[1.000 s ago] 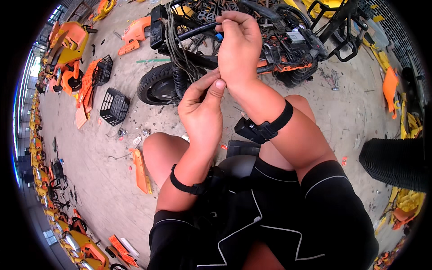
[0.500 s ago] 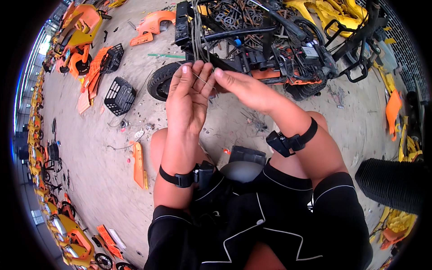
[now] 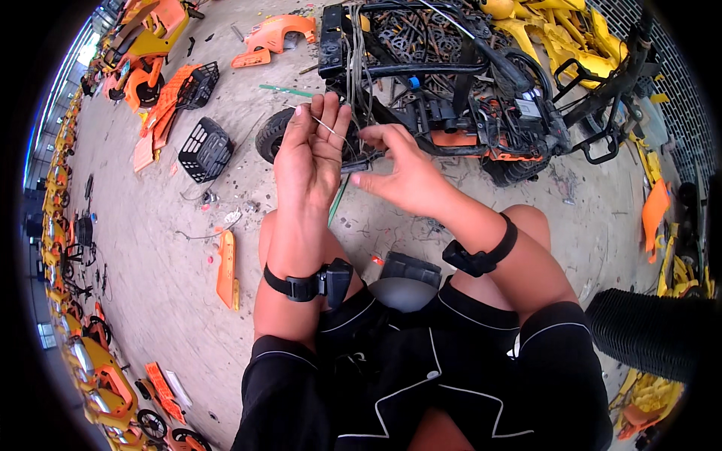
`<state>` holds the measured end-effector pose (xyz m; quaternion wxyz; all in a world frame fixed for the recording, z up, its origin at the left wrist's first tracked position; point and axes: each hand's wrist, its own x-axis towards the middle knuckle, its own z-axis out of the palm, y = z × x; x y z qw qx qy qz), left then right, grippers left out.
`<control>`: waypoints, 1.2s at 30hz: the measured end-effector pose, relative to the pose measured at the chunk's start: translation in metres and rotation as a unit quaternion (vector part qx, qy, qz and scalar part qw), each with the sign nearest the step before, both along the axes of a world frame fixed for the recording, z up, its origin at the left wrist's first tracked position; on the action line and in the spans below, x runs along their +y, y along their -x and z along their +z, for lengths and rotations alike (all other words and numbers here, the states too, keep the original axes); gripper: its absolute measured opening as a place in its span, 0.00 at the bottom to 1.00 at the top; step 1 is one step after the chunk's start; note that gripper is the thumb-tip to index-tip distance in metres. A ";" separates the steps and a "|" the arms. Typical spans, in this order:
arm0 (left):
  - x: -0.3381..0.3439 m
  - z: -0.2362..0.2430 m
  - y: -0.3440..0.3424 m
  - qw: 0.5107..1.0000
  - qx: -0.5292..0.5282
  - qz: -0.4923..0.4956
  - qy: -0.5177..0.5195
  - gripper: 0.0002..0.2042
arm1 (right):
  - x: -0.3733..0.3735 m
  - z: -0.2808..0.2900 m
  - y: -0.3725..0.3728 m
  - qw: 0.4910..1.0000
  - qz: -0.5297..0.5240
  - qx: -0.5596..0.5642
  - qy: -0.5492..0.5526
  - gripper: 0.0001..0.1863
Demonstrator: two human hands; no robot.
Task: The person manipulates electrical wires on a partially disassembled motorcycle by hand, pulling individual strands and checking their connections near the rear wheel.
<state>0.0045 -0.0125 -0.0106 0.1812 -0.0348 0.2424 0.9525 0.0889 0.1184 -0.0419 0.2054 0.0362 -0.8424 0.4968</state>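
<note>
My left hand (image 3: 310, 154) is raised palm up, with a thin pale wire (image 3: 329, 128) held at the thumb and lying across the fingers. My right hand (image 3: 406, 171) is just beside it, thumb and fingers apart, and nothing shows between them. Beyond both hands is a stripped black scooter frame (image 3: 425, 69) with its wiring exposed. Several grey cables (image 3: 356, 56) hang down its near left end, behind my fingertips. Part of a black wheel (image 3: 271, 137) shows behind my left hand. Below the hands, a narrow green strip (image 3: 339, 200) is partly hidden.
A black plastic basket (image 3: 205, 150) and an orange panel (image 3: 227, 269) lie on the floor to the left. Orange and yellow scooters (image 3: 113, 391) line the far left. Yellow body panels (image 3: 571, 37) are heaped behind the frame. Black stacked items (image 3: 639, 331) stand at the right.
My right hand has come away from the left fingertips, opened and moved down and right. The left hand keeps the wire. The view has shifted slightly, and a green strip now shows below the hands.
</note>
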 end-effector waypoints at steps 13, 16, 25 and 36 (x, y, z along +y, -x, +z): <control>-0.039 -0.021 0.042 0.996 0.060 0.013 -0.061 0.08 | 0.015 0.022 0.000 0.817 0.235 -0.311 0.425 0.14; -0.042 -0.022 0.043 0.994 0.090 -0.007 -0.069 0.08 | 0.021 0.017 0.000 0.814 0.220 -0.331 0.424 0.15; -0.051 -0.026 0.042 0.995 0.102 0.011 0.000 0.06 | 0.015 0.001 0.003 0.898 0.133 -0.302 0.292 0.11; -0.046 -0.008 0.020 0.982 0.159 0.047 0.087 0.06 | 0.002 -0.001 0.004 0.923 0.061 -0.333 0.182 0.09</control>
